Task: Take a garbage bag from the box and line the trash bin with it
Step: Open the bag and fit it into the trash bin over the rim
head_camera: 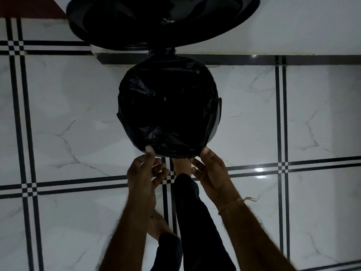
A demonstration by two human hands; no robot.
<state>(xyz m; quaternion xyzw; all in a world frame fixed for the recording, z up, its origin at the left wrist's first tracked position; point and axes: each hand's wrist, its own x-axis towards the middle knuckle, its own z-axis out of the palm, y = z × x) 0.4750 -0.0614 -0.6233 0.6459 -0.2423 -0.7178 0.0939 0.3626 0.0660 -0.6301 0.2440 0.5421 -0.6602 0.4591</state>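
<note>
A round trash bin (218,114) stands on the tiled floor, seen from above. A black garbage bag (168,106) lines it, with its edge folded over the rim all round. The bin's black lid (214,30) stands open at the far side. My left hand (145,173) is at the near left of the rim, thumb touching the bag's edge, fingers loosely spread below. My right hand (211,171) is at the near right, thumb on the bag's edge, fingers nearly straight under it. The bag box is not in view.
My bare foot (181,165) reaches under the bin's front, between my hands, on a leg in dark trousers (195,222). The other foot (156,222) stands nearer. White marble tiles with black lines (280,124) surround the bin. A dark skirting strip (254,59) runs behind it.
</note>
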